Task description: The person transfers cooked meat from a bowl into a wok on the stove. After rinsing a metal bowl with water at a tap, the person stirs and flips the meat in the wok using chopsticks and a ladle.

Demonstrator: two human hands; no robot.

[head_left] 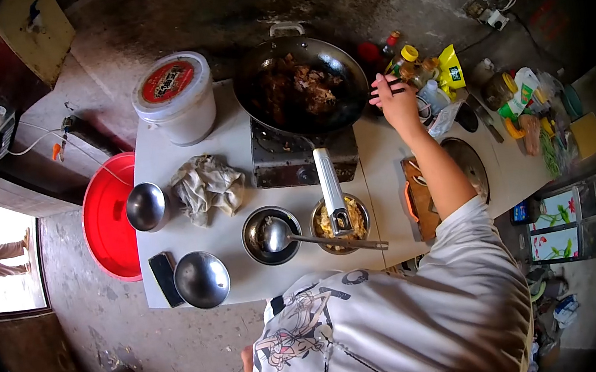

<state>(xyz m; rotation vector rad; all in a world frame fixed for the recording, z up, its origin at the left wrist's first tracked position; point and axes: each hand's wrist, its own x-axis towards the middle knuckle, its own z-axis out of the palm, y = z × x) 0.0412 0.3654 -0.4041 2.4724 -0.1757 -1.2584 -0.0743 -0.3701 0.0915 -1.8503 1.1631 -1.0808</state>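
Note:
My right hand [395, 98] is at the right rim of a dark wok [258, 108], its fingers closed around thin dark sticks that look like chopsticks [397, 87]. Browned pieces of food [311, 86] lie in the wok, which sits on a black stove [287, 163]. The wok's pale handle [329, 182] points toward my body, over a bowl of yellowish food [356, 235]. Beside it, a metal ladle [274, 236] rests across a dark-rimmed bowl [252, 246]. Only a bit of skin shows at my left side; my left hand is out of sight.
Left of the stove are a lidded white bucket [188, 121], a crumpled cloth [208, 186], metal bowls [203, 280] and a phone [165, 279]. A red basin [104, 226] stands beyond the table edge. Bottles [409, 55], a knife [485, 120] and a cutting board [421, 204] are at right.

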